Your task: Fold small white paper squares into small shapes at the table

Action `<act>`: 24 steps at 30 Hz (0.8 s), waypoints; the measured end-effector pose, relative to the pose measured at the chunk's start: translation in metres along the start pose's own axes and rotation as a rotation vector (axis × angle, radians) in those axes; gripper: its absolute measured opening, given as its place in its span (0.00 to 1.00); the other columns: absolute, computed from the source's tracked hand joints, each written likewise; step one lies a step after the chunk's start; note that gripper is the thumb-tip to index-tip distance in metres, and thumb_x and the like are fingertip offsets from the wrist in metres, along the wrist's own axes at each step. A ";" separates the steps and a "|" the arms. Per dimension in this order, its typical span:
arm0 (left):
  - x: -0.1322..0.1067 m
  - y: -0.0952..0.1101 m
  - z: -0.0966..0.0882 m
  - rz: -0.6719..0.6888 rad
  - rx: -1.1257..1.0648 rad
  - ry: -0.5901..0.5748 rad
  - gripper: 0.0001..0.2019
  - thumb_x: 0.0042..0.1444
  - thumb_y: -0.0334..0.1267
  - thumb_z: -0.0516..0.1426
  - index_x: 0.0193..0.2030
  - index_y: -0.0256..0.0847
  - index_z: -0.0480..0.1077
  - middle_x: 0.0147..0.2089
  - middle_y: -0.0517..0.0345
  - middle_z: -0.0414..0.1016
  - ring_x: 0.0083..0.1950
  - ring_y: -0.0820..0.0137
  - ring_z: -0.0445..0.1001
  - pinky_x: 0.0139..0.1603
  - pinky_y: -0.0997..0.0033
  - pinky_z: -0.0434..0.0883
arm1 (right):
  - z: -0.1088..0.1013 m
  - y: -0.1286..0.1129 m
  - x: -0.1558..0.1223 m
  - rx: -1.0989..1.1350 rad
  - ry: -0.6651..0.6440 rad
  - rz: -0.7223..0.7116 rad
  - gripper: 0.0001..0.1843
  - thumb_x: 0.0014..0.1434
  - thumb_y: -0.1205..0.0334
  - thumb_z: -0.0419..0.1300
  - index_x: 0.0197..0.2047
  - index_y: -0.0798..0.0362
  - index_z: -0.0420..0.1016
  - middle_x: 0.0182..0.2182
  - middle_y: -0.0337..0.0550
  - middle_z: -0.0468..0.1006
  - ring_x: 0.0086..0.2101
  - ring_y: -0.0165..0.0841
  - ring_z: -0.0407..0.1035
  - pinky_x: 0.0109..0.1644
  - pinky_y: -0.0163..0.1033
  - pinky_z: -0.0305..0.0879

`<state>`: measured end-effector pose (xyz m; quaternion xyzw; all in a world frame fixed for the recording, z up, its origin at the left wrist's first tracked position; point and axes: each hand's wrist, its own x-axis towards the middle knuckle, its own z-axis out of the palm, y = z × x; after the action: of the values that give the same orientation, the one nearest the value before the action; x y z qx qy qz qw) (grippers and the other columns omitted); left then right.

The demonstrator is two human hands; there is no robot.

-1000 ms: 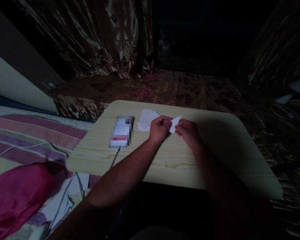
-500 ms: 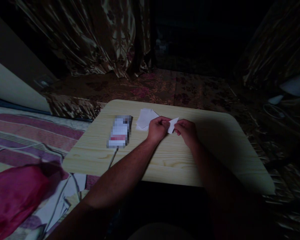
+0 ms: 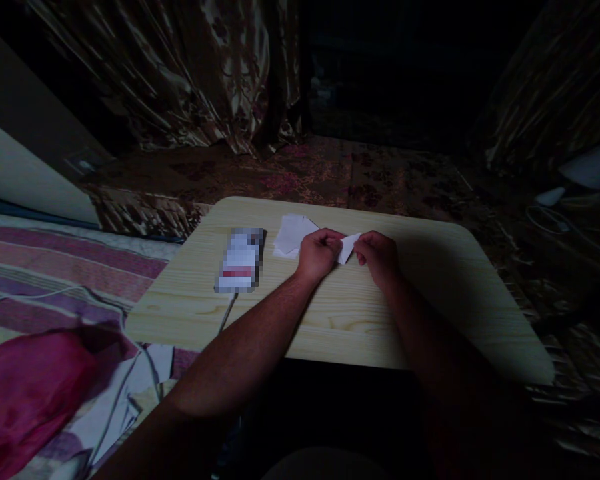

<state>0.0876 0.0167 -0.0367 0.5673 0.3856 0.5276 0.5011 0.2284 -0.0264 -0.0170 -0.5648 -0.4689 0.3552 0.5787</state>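
A small white piece of paper (image 3: 347, 249), with a slanted top edge that looks folded, is held between my two hands just over the table. My left hand (image 3: 319, 255) pinches its left side between thumb and fingers. At its upper right corner, the fingertips of my right hand (image 3: 377, 257) are closed on the paper. Behind and left of my left hand lies a small pile of white paper sheets (image 3: 291, 233), partly covered by that hand. The paper's far side is hidden by my fingers.
The light wooden table (image 3: 330, 327) has rounded corners. On its left lies a blurred-out phone (image 3: 240, 260) with a white cable (image 3: 227, 312) running off the near edge. A striped bed (image 3: 55, 267) with a pink cloth (image 3: 35, 393) is at left; patterned curtains (image 3: 220, 73) hang behind.
My right hand has shifted slightly to the right along with the paper's corner. Both hands keep hold of the paper; the pile and phone rest where they were.
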 end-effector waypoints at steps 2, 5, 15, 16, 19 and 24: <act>0.000 0.001 0.000 -0.004 0.002 0.004 0.09 0.45 0.34 0.59 0.33 0.35 0.78 0.25 0.59 0.74 0.24 0.76 0.66 0.25 0.77 0.62 | 0.000 0.001 0.000 0.028 0.017 0.009 0.05 0.45 0.62 0.62 0.27 0.52 0.70 0.16 0.32 0.70 0.16 0.25 0.61 0.19 0.32 0.57; -0.002 0.003 0.000 -0.004 0.020 -0.006 0.09 0.45 0.34 0.59 0.33 0.35 0.78 0.25 0.59 0.74 0.25 0.75 0.66 0.25 0.77 0.62 | 0.000 0.002 0.001 0.041 0.009 0.009 0.05 0.45 0.63 0.62 0.26 0.52 0.69 0.15 0.31 0.69 0.16 0.25 0.60 0.19 0.32 0.56; -0.002 0.004 0.003 -0.036 -0.008 -0.017 0.08 0.44 0.34 0.61 0.33 0.36 0.77 0.24 0.60 0.73 0.24 0.76 0.66 0.25 0.77 0.62 | -0.006 0.007 0.007 0.128 -0.021 -0.021 0.04 0.47 0.62 0.61 0.27 0.52 0.69 0.17 0.32 0.71 0.16 0.25 0.60 0.18 0.32 0.55; -0.001 0.004 0.003 -0.034 0.000 -0.017 0.08 0.44 0.35 0.61 0.33 0.36 0.77 0.24 0.61 0.73 0.24 0.76 0.65 0.25 0.77 0.62 | -0.007 0.007 0.007 0.131 -0.028 -0.025 0.04 0.47 0.63 0.61 0.27 0.52 0.69 0.17 0.32 0.71 0.16 0.25 0.60 0.18 0.32 0.55; -0.002 0.005 0.003 -0.035 0.013 -0.010 0.08 0.44 0.35 0.61 0.33 0.36 0.78 0.24 0.61 0.72 0.23 0.76 0.65 0.25 0.77 0.62 | -0.008 0.007 0.007 0.116 -0.031 -0.032 0.04 0.47 0.63 0.61 0.28 0.52 0.69 0.16 0.31 0.69 0.16 0.25 0.59 0.19 0.32 0.56; -0.003 0.006 0.004 -0.041 -0.001 -0.016 0.08 0.44 0.35 0.62 0.33 0.36 0.78 0.23 0.61 0.72 0.23 0.77 0.65 0.25 0.77 0.62 | -0.010 0.007 0.008 0.111 -0.020 -0.022 0.05 0.47 0.62 0.61 0.29 0.51 0.68 0.16 0.31 0.69 0.16 0.25 0.59 0.19 0.32 0.55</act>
<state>0.0902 0.0121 -0.0309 0.5632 0.3930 0.5129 0.5151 0.2410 -0.0211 -0.0219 -0.5229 -0.4604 0.3800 0.6084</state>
